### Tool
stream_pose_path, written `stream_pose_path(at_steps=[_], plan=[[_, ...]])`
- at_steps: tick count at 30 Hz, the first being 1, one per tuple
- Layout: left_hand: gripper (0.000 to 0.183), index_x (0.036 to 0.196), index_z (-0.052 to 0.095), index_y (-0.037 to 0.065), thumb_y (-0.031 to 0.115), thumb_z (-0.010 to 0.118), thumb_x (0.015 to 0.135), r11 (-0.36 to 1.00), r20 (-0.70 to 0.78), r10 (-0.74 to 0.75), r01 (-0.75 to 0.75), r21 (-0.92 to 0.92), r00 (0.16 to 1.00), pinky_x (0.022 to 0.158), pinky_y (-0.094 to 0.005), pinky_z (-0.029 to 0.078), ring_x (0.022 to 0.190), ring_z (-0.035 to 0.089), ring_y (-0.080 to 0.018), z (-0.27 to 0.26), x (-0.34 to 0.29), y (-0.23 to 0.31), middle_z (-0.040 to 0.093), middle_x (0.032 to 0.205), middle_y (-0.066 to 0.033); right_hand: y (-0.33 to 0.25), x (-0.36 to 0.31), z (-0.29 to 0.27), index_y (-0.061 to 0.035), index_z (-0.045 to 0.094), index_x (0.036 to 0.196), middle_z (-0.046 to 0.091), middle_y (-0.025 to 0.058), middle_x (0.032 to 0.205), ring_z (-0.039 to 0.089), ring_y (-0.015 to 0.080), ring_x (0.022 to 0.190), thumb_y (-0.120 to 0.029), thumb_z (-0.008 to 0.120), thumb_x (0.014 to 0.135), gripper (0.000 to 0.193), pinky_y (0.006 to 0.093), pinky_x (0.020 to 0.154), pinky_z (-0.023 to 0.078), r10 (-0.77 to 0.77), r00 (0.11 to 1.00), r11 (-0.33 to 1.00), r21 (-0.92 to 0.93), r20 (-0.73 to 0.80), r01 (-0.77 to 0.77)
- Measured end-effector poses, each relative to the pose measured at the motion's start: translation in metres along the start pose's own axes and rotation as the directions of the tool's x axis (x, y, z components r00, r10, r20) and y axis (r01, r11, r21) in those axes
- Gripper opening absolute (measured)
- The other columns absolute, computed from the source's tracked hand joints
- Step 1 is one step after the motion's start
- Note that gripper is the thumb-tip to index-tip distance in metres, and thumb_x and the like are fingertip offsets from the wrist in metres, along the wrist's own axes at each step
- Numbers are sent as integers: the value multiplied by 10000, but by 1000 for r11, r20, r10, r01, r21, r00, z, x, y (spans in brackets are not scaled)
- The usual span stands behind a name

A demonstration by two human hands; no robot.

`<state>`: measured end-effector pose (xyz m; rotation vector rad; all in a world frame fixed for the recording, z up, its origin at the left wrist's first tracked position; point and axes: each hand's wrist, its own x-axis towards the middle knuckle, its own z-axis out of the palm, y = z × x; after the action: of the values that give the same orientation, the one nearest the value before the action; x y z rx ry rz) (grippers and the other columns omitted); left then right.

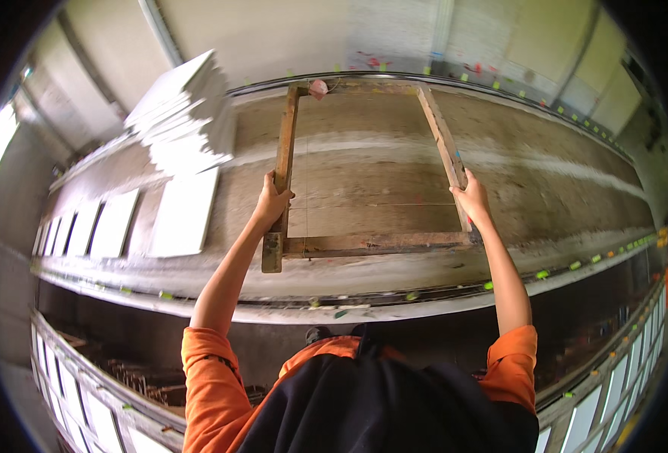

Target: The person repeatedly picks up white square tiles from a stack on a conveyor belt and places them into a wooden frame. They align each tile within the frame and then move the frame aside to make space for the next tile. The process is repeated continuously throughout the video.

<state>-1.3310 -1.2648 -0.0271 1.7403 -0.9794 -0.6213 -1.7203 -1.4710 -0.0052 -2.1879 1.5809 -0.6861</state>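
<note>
A worn rectangular wooden frame (379,243) spans the space between my two hands over the long table. My left hand (275,202) is closed round its left bar, close to the near corner. On the right bar, my right hand (470,199) grips at about the same height, thumb on the inner side. Thin strings or wires (371,205) cross the frame's opening. A small pinkish lump (318,89) sits at its far left corner. Whether the far bar touches the table I cannot tell.
The long brown table (568,204) has pale streaks and small green tags along its edges. At left stands a tall stack of white sheets (179,121), with single white panels (186,215) laid in a row beside it. Behind me, another long bench (100,385) holds more white panels.
</note>
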Motion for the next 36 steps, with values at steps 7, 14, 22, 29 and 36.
stream_pose_path(at_steps=[7,14,22,29,36], plan=[[705,1333,247,23,90,636,749,987,-147,8,16,162,989,694,-358,471,776,577,-263,-93,-43,-62,564,911,-193,-73,-19,95,36,401,1289,598,268,1006,599,351,921,-199,711,694,711,390,800,462,-143,989,986,94,31,140],[727,1356,219,17,155,608,757,974,-126,-22,50,222,992,850,-412,429,1008,544,-411,-112,-47,-104,539,1075,-313,-106,-47,116,25,410,1290,565,262,1125,563,355,1041,-201,707,696,701,382,873,441,-30,991,997,79,134,19],[730,1347,233,-15,136,599,734,953,-81,68,-41,300,994,925,-444,374,1100,444,-433,-94,-33,-123,484,1162,-300,-92,-65,113,32,396,1296,492,228,1229,457,367,1143,-182,657,780,616,413,943,408,-6,993,984,-174,120,27],[733,1359,225,1,133,587,735,957,-41,-2,14,289,999,995,-456,302,1158,349,-423,-93,-33,-121,414,1246,-278,-92,-67,119,59,337,1308,347,234,1287,361,372,1197,-159,602,832,587,434,988,373,35,989,981,-194,146,-6],[756,1377,194,11,126,587,742,971,1,-8,7,241,1000,1000,-446,306,1200,330,-411,-91,-37,-124,382,1273,-282,-81,-81,116,47,318,1317,290,272,1326,314,401,1233,-177,610,831,610,452,1020,333,54,984,971,-240,171,-12]])
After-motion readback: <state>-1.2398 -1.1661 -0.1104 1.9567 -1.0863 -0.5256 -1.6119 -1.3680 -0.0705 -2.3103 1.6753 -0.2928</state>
